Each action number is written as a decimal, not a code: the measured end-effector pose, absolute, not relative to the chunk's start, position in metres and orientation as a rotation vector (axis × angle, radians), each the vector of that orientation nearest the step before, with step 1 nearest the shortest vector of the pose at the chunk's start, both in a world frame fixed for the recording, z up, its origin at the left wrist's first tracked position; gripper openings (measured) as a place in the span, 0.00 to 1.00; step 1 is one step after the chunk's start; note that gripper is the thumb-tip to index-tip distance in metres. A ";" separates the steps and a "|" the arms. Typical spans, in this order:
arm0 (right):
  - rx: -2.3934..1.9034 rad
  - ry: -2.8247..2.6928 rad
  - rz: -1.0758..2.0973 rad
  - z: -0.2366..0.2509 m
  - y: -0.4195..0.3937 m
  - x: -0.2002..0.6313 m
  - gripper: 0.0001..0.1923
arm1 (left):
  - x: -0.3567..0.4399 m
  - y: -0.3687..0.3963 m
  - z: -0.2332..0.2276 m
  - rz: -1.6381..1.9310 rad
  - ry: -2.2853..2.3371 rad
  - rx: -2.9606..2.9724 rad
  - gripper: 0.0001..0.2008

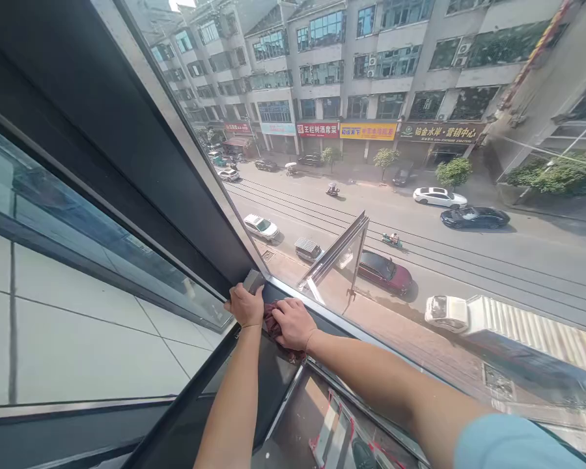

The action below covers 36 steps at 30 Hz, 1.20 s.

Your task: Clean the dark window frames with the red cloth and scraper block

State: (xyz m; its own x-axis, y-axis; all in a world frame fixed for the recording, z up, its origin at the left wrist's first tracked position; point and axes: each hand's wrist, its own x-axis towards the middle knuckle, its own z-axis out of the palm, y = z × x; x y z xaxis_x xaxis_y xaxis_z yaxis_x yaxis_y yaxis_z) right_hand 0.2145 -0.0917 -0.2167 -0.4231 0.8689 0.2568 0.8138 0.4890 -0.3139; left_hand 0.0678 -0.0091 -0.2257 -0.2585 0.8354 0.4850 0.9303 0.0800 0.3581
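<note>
Viewed from above, out of a high window onto a street far below. Left hand [245, 305] closed around a small grey block [253, 281] at the corner of the dark window frame [127, 163], fingers curled over the near side and hiding most of the block. Right hand [293, 322] laid flat, fingers together, pressed down on a dark red cloth [272, 324] on the sill [317, 312], just beside the left hand. Only a small bunch of cloth seen between the two hands and a fringe under the right palm; the remainder covered. Impossible to tell whether the right fingers gripped the cloth or merely rested on it. Both forearms stretched forward, the right one ending in a pale blue sleeve [512, 443] cut off at the lower edge.

Beyond the hands, an opened window sash [339, 251] jutted outward over the road, seen edge-on and hard to read. Below, a dark red car [385, 271], a white car [260, 227] and a white truck [512, 326], the truck partly blurred by glare on the glass. Shop signs across the street too small to read. To the left, pale wall tiles [88, 339] behind glass.
</note>
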 end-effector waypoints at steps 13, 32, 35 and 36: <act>-1.397 -2.345 0.163 -0.217 -0.092 0.213 0.21 | 0.058 -0.014 -0.229 -0.912 -2.226 -1.720 0.32; -1.385 -2.336 0.148 -0.221 -0.090 0.213 0.22 | 0.054 -0.012 -0.225 -0.872 -2.258 -1.734 0.33; -1.385 -2.326 0.158 -0.221 -0.090 0.212 0.22 | 0.043 -0.016 -0.230 -0.909 -2.294 -1.665 0.35; -1.384 -2.325 0.159 -0.221 -0.091 0.212 0.22 | 0.045 -0.015 -0.230 -0.907 -2.287 -1.672 0.35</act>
